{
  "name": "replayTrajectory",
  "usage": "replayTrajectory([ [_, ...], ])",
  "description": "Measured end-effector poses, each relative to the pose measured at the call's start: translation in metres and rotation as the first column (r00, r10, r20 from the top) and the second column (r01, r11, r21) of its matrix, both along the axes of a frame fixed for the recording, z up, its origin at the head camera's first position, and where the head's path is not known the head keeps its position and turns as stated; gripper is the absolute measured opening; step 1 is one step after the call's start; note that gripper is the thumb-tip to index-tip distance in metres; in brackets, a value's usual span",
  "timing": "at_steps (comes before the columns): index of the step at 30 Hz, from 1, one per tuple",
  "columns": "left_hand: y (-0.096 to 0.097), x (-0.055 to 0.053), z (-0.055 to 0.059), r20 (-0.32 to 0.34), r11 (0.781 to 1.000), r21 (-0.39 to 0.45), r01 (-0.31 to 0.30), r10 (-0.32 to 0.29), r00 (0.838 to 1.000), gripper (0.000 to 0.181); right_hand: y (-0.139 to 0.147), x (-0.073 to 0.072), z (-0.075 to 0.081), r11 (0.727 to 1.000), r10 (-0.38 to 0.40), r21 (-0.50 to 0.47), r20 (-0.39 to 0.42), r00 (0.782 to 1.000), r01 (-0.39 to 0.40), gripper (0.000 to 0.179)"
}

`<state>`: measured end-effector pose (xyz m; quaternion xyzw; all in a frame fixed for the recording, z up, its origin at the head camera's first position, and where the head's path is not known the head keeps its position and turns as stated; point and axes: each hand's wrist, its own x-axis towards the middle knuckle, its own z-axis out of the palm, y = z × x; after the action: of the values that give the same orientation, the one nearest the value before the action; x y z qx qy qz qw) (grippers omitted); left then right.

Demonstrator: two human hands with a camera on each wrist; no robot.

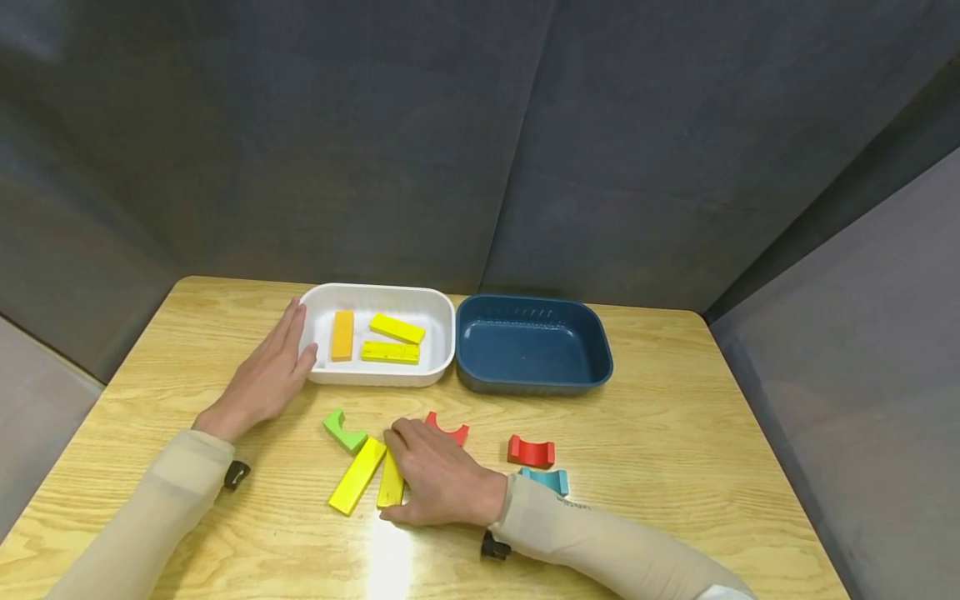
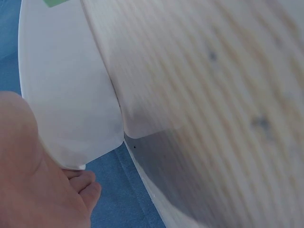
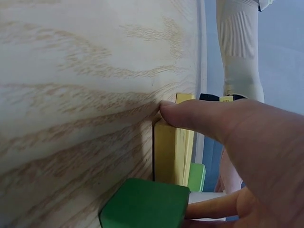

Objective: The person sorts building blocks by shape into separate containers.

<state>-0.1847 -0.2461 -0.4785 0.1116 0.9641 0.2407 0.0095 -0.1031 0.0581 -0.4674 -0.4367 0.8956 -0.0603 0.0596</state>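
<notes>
My right hand (image 1: 442,479) reaches down over a yellow block (image 1: 390,483), gripping it lengthwise. In the right wrist view the thumb is at the near end of that yellow block (image 3: 166,152), the fingers toward its far end. A dark green block (image 3: 145,204) shows close by; the hand hides it in the head view. Left of the hand lie another yellow block (image 1: 357,476) and a light green arched block (image 1: 344,431). Fingers extended, my left hand (image 1: 266,371) rests against the left side of the white tub (image 1: 378,378), which holds an orange block (image 1: 342,335) and two yellow blocks (image 1: 391,352).
A dark blue tub (image 1: 534,386) stands right beside the white one. One red arched block (image 1: 450,431) is partly behind the right hand. Another red arch (image 1: 531,452) and a blue arch (image 1: 551,481) lie near the right forearm. Grey panels (image 1: 375,150) enclose the wooden table (image 1: 660,433).
</notes>
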Motion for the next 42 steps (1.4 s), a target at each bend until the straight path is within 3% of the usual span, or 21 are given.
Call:
replayTrajectory([
  [27,-0.001,-0.001,-0.001,-0.013,1.0,0.006,0.004,-0.004,1.0,0.075,0.009,-0.004,0.013,0.998,-0.025,-0.061,0.013,1.0,0.026,0.095],
  [36,0.0,0.0,0.0,-0.022,1.0,0.01,0.009,-0.009,1.0,0.075,0.016,-0.008,0.032,0.995,-0.062,-0.07,0.072,0.996,0.067,0.1],
  [42,0.0,0.0,-0.001,-0.021,1.0,0.011,0.007,-0.007,1.0,0.075,0.019,-0.017,0.043,0.995,-0.064,-0.077,0.036,0.997,0.066,0.103],
])
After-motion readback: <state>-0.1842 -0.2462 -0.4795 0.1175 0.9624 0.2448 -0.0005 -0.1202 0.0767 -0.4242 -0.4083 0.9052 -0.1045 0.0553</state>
